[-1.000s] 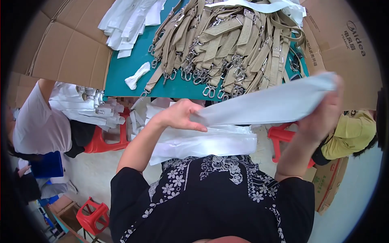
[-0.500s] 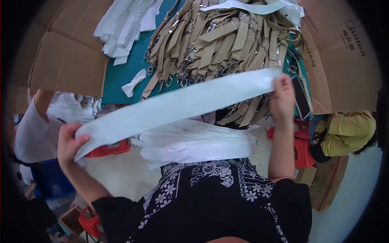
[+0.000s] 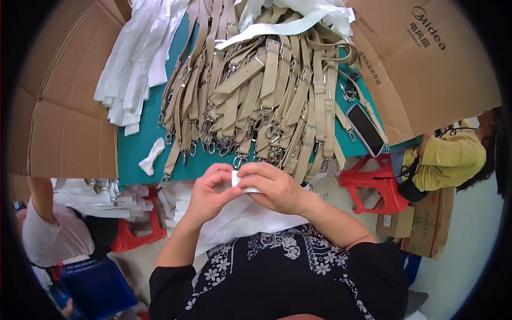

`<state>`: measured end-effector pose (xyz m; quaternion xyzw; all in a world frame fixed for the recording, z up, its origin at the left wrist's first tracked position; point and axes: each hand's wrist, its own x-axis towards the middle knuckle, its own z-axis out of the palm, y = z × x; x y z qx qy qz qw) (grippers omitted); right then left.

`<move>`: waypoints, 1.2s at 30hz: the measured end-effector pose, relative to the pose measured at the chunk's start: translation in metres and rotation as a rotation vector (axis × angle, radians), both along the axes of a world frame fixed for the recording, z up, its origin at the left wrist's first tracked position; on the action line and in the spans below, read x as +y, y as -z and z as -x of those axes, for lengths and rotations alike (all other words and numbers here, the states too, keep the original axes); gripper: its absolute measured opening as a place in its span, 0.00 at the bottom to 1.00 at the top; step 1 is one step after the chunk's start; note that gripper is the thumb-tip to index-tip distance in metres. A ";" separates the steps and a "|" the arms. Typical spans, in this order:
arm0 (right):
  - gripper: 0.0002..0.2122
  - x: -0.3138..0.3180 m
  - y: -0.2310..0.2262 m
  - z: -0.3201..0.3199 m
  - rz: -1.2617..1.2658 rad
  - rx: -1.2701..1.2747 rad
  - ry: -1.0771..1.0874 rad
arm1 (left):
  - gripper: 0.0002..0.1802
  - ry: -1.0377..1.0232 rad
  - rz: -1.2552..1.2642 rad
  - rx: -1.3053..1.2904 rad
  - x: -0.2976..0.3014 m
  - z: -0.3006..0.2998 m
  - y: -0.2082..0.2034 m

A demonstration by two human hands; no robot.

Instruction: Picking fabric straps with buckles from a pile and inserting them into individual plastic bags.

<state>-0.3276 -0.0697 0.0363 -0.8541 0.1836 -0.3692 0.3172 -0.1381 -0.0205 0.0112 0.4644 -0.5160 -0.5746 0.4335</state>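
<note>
Close together at the table's near edge, my left hand and my right hand pinch a white strip between them. Only a small, seemingly folded part of it shows; the rest is hidden by my fingers. Beyond them lies a large heap of beige straps with metal buckles and clips at their ends. More white sheet material spreads below my hands, over my lap. A small knotted white piece rests on the green tabletop, left of the straps.
White strips hang in a stack at the far left. A phone and a bunch of keys lie at the right. Cardboard flanks both sides. A person in yellow is beyond a red stool; another sits at left.
My hands have come together from far apart. The long white strip stretched between them is now gathered into a small piece in my fingers. The view has shifted slightly.
</note>
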 end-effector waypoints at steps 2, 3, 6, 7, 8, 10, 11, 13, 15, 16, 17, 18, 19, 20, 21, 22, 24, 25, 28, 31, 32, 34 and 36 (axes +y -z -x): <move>0.15 -0.007 -0.001 0.007 -0.122 0.005 -0.081 | 0.15 0.012 0.252 -0.143 -0.010 0.000 -0.003; 0.16 -0.011 0.001 0.011 -0.179 0.004 -0.130 | 0.14 0.081 0.148 0.124 -0.014 0.000 0.009; 0.17 -0.035 -0.019 0.011 -0.164 0.009 -0.224 | 0.14 0.063 -0.204 0.213 -0.022 0.006 -0.004; 0.18 -0.049 -0.020 0.014 -0.121 0.056 -0.208 | 0.12 0.009 -0.155 0.142 -0.025 0.009 -0.011; 0.16 -0.064 -0.023 0.017 -0.091 0.033 -0.051 | 0.12 0.006 -0.152 0.144 -0.029 0.007 -0.007; 0.12 -0.099 -0.035 0.019 -0.177 0.109 0.346 | 0.10 -0.109 0.268 -0.097 -0.036 0.003 0.005; 0.13 -0.114 -0.043 0.019 -0.291 0.210 0.595 | 0.06 -0.187 0.304 -0.112 -0.037 0.005 0.000; 0.16 -0.141 -0.046 0.011 -0.180 0.413 0.711 | 0.06 -0.233 0.258 -0.023 -0.040 0.008 -0.008; 0.20 -0.159 -0.047 0.004 -0.064 0.618 0.823 | 0.06 -0.278 0.212 0.067 -0.039 0.008 -0.017; 0.22 -0.164 -0.046 0.002 -0.052 0.688 0.825 | 0.07 -0.273 0.143 0.002 -0.036 0.007 -0.022; 0.24 -0.167 -0.045 0.000 -0.040 0.758 0.827 | 0.08 -0.267 0.073 -0.063 -0.033 0.006 -0.025; 0.24 -0.171 -0.046 0.003 -0.100 0.690 0.782 | 0.08 -0.270 0.067 -0.062 -0.033 0.006 -0.025; 0.24 -0.171 -0.046 0.005 -0.161 0.624 0.729 | 0.08 -0.260 0.079 -0.126 -0.031 0.002 -0.023; 0.19 -0.168 -0.054 0.003 -0.466 0.545 0.669 | 0.07 -0.248 0.090 -0.190 -0.029 -0.002 -0.021; 0.16 -0.168 -0.048 0.006 -0.721 0.324 0.541 | 0.06 -0.265 0.020 -0.101 -0.027 -0.005 -0.018; 0.14 -0.166 -0.043 0.008 -0.969 0.094 0.403 | 0.06 -0.274 0.005 -0.105 -0.026 -0.007 -0.017; 0.06 -0.146 -0.038 0.011 -1.228 -0.174 0.244 | 0.05 -0.264 0.015 0.023 -0.023 -0.011 -0.016; 0.06 -0.139 -0.031 0.013 -1.307 -0.258 0.206 | 0.05 -0.273 -0.028 0.037 -0.022 -0.011 -0.016; 0.06 -0.104 -0.011 0.020 -1.525 -0.380 0.015 | 0.05 -0.221 -0.061 0.089 -0.018 -0.015 -0.006; 0.10 -0.071 -0.024 0.015 -1.519 -0.397 -0.045 | 0.05 -0.209 -0.122 0.126 -0.016 -0.012 -0.007; 0.12 -0.065 -0.020 0.013 -1.391 -0.301 -0.059 | 0.05 -0.210 -0.132 0.124 -0.015 -0.010 -0.007; 0.11 -0.056 -0.024 0.005 -1.320 -0.279 0.007 | 0.06 -0.218 -0.118 0.134 -0.013 -0.008 -0.007; 0.12 -0.054 -0.030 0.002 -1.240 -0.273 0.067 | 0.06 -0.239 -0.108 0.127 -0.011 -0.007 -0.008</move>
